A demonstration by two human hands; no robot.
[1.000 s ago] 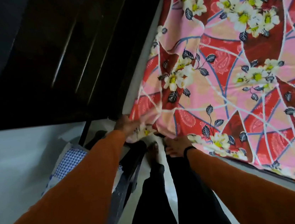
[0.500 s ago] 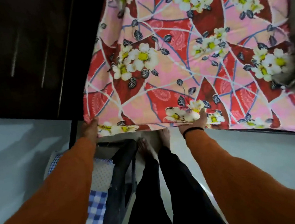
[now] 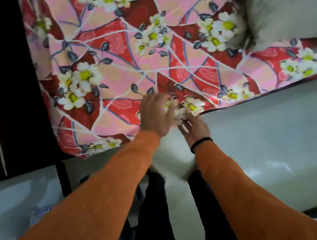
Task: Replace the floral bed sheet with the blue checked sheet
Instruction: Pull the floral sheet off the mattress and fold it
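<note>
The floral sheet (image 3: pixel 147 65) is lying over the bed, its near edge bunching between both sets of fingers. The left hand (image 3: pixel 156 116) is reaching palm-down, fingers spread on the fabric. The right hand (image 3: pixel 193 127) is pinching that edge from beneath. The blue checked sheet (image 3: pixel 38 215) is peeking out well behind the left fingers.

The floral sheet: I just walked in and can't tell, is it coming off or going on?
It looks to be coming off. The floral sheet covers the bed, and both hands meet at its near edge: the left hand lies on top, the right hand gathers a fold from below. A grey pillow sits on the bed. The blue checked sheet waits on the floor.
</note>
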